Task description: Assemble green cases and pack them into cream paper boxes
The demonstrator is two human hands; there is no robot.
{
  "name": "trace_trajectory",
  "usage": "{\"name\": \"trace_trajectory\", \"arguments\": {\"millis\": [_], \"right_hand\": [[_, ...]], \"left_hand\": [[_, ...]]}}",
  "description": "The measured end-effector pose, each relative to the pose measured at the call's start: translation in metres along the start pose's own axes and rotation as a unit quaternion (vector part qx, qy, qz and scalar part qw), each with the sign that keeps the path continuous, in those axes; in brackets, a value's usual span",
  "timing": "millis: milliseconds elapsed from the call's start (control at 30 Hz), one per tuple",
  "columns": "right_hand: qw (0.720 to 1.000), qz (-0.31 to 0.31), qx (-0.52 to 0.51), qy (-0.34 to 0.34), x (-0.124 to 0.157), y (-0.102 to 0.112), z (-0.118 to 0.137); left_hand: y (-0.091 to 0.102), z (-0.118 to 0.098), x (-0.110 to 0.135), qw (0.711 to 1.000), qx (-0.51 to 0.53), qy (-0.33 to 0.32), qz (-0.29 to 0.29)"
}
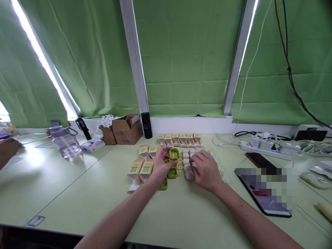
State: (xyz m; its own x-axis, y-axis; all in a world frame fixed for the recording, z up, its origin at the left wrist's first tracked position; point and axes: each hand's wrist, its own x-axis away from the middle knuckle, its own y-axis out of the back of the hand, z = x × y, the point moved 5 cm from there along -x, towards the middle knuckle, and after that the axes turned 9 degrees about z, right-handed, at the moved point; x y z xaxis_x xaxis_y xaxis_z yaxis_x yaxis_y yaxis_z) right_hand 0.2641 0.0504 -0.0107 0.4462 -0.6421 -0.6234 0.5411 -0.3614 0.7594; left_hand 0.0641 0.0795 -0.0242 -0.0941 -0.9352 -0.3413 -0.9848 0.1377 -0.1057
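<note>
My left hand (164,165) grips a small olive-green square case (174,154) between thumb and fingers, its hollow side toward me. Below it, another green case (172,173) and a partly covered one (163,185) lie on the table. Small yellowish pieces (178,167) stand in a column beside them. My right hand (204,169) reaches over two columns of pale pinkish-white blocks (189,175), fingers bent together; what they pinch is hidden. Clear plastic pieces (226,177) lie behind my right hand.
Open cartons with green windows (133,169) stand left of my hands, and a row of them (183,140) at the back. Phones (259,193) and a power strip (264,148) lie right. A water bottle (64,141) and cardboard box (128,130) stand left.
</note>
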Motion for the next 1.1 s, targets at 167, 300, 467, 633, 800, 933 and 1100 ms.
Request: {"name": "trace_trajectory", "arguments": {"millis": [167,300,467,633,800,933,1100], "right_hand": [[0.988,0.133,0.075,-0.003,0.0,-0.01,0.007],[0.977,0.183,0.109,-0.004,0.0,-0.012,0.009],[0.966,0.216,0.14,0.001,0.001,-0.017,0.01],[0.968,0.211,0.138,0.007,0.002,-0.02,0.01],[0.988,0.15,0.023,-0.007,0.0,-0.01,0.011],[0.958,0.026,-0.271,-0.085,-0.001,-0.004,-0.004],[0.717,-0.051,-0.667,-0.198,0.0,-0.024,-0.024]], "left_hand": [[-0.001,-0.004,0.0,0.999,0.047,0.015,-0.004],[-0.002,-0.004,0.001,0.999,0.043,0.011,-0.003],[-0.004,-0.005,0.002,0.999,0.031,0.008,-0.004],[-0.003,-0.004,0.002,1.0,0.022,0.004,-0.005],[-0.003,-0.004,0.001,1.0,0.007,0.002,-0.004],[-0.001,-0.004,0.0,1.0,-0.001,-0.004,-0.007],[-0.001,-0.002,-0.001,1.0,-0.015,-0.005,-0.013]]}}
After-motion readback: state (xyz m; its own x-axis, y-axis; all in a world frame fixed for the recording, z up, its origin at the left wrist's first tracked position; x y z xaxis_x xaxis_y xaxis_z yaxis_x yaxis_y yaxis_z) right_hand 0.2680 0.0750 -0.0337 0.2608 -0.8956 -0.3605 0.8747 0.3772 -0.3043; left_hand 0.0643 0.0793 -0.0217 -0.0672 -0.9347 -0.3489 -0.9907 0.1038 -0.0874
